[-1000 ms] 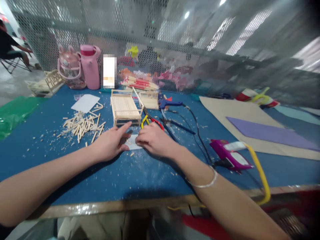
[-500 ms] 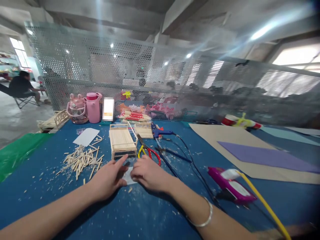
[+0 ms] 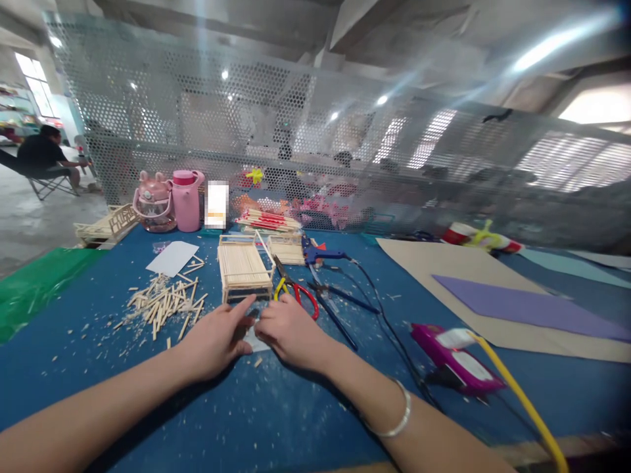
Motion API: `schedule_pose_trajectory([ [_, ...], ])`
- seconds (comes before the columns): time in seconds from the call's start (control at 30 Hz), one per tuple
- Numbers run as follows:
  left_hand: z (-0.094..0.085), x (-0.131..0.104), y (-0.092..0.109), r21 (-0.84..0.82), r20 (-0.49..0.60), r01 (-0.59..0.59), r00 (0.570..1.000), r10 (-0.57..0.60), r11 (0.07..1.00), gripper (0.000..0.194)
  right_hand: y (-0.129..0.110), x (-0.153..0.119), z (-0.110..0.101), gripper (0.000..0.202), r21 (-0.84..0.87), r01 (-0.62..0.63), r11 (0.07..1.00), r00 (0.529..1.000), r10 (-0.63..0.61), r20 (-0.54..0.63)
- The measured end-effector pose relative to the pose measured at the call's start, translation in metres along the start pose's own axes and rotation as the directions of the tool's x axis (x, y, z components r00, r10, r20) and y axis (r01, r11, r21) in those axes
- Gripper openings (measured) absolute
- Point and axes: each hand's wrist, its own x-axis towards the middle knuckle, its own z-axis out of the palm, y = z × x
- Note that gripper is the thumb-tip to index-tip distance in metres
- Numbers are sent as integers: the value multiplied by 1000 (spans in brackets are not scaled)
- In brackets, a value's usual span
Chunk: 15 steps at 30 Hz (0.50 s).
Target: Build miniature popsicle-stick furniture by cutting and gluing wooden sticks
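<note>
Both hands are close together over a small white sheet [image 3: 258, 342] lying on the blue table. My left hand [image 3: 213, 341] rests at its left side, index finger stretched forward and thumb apart. My right hand [image 3: 294, 334] has its fingers curled together over the sheet's right part; whatever they pinch is hidden. Just beyond the fingertips stands a miniature bed of thin wooden sticks [image 3: 244, 266]. Scissors with one yellow and one red handle loop [image 3: 306, 301] lie right behind my right hand, beside dark-handled pliers [image 3: 340, 322].
Loose cut sticks [image 3: 167, 305] and a white card [image 3: 172, 258] lie left. A blue glue gun [image 3: 323, 255] trails a cable. Pink bottles [image 3: 186, 203] stand behind. On the right are a magenta device [image 3: 456, 361] with a yellow cord and a purple sheet [image 3: 522, 309]. A perforated screen [image 3: 197, 118] borders the back.
The view has shifted slightly, so the table items appear a little higher and farther right. My right hand has edged closer to my left over the white sheet.
</note>
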Motion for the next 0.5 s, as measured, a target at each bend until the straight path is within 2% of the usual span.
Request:
schedule_pose_trajectory([
  [0.07,0,-1,-1,23,-10,-3,1000,3,1000,72,-1,2,2,19,-9,9,1000,1000,-10,-24],
  [0.17,1,-1,-3,0,-5,-60,998,60,998,72,0,2,4,19,23,21,1000,1000,-21,10],
  [0.33,4,0,-7,-16,-29,-79,996,79,997,73,3,4,6,21,-1,-45,999,998,45,-51],
  [0.5,4,1,-8,-29,-7,-89,996,89,996,72,6,5,6,19,8,-30,1000,999,30,12],
])
